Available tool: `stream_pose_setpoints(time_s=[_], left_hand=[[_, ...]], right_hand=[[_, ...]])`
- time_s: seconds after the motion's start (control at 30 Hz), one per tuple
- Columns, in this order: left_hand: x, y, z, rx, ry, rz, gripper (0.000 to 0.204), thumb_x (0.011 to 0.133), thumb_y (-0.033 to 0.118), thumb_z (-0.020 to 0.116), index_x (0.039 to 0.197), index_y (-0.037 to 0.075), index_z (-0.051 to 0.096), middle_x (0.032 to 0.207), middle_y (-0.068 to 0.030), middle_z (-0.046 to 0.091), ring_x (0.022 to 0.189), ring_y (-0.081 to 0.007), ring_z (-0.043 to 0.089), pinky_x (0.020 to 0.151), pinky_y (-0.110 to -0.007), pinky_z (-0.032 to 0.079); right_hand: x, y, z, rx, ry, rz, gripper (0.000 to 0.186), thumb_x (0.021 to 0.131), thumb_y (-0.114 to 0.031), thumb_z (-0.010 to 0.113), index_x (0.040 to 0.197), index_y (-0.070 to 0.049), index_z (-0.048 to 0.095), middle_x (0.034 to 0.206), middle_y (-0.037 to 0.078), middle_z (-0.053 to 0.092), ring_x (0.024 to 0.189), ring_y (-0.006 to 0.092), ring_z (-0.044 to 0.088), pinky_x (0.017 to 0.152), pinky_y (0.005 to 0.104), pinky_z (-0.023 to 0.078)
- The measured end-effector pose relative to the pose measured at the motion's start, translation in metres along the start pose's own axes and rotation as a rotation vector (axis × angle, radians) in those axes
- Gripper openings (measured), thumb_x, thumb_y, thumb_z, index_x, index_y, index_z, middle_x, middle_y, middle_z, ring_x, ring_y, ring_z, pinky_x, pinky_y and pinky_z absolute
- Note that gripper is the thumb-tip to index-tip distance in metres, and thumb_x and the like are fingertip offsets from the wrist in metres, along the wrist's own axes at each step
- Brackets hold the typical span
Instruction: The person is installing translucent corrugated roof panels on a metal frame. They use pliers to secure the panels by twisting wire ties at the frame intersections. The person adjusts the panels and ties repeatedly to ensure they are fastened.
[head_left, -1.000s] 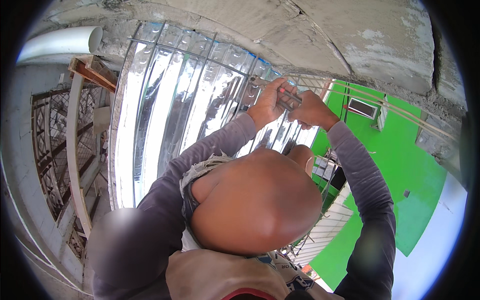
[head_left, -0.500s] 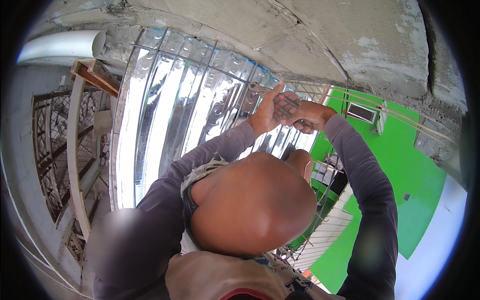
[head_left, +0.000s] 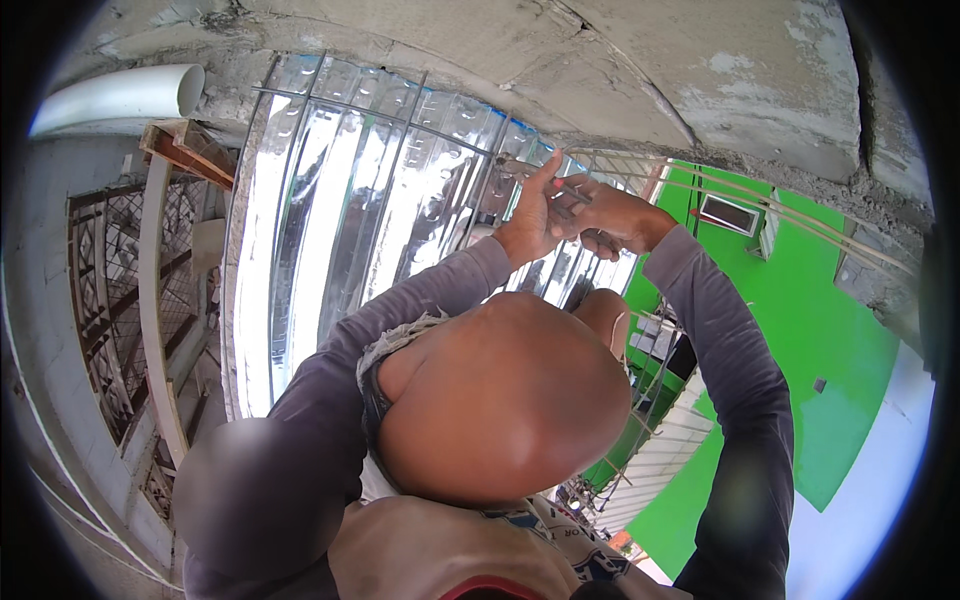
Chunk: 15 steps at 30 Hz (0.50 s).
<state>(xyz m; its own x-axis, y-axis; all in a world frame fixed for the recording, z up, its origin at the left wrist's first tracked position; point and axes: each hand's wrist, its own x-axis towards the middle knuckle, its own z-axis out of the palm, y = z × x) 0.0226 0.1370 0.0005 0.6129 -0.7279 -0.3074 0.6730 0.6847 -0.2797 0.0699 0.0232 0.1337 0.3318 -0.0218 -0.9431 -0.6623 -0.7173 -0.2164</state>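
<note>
Both hands meet near the upper middle, in front of dark steel bars crossing over shiny corrugated sheeting. My right hand is closed around a slim dark metal tool with a bit of red by it; its exact kind is unclear. Just beside it, my left hand has its thumb pointing up and its other fingers curled inward toward the right hand. What those fingers hold is hidden. A brownish bar end lies right by the left thumb.
Rough concrete spans the top, close above the hands. My bent bare knee rises between the forearms. A white pipe and wooden posts stand left; thin rods run right before a green wall.
My right hand has turned slightly, its back now showing more, and the slim tool has tilted with it. My left hand stays nearly in place; the view has shifted a little.
</note>
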Motion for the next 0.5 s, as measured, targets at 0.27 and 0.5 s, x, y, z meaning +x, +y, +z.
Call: stream_pose_setpoints(time_s=[0.27, 0.5], left_hand=[[0.04, -0.002, -0.02, 0.174, 0.35, 0.14, 0.044, 0.106, 0.046, 0.064, 0.11, 0.003, 0.064, 0.111, -0.0124, 0.073, 0.103, -0.0234, 0.068, 0.097, -0.042, 0.054], [-0.001, -0.011, -0.017, 0.12, 0.169, 0.029, 0.046, 0.102, 0.046, 0.069, 0.114, 0.003, 0.064, 0.112, -0.0137, 0.071, 0.099, -0.023, 0.069, 0.084, -0.04, 0.055]], right_hand=[[0.018, 0.033, 0.01, -0.388, 0.205, -0.109, 0.052, 0.082, -0.021, 0.084, 0.124, 0.0, 0.061, 0.08, 0.01, 0.068, 0.063, 0.0208, 0.069, 0.053, 0.0358, 0.053], [-0.005, 0.033, 0.033, 0.327, 0.001, -0.086, 0.051, 0.084, -0.02, 0.087, 0.129, -0.008, 0.065, 0.067, 0.004, 0.061, 0.05, 0.0159, 0.061, 0.042, 0.0341, 0.046]])
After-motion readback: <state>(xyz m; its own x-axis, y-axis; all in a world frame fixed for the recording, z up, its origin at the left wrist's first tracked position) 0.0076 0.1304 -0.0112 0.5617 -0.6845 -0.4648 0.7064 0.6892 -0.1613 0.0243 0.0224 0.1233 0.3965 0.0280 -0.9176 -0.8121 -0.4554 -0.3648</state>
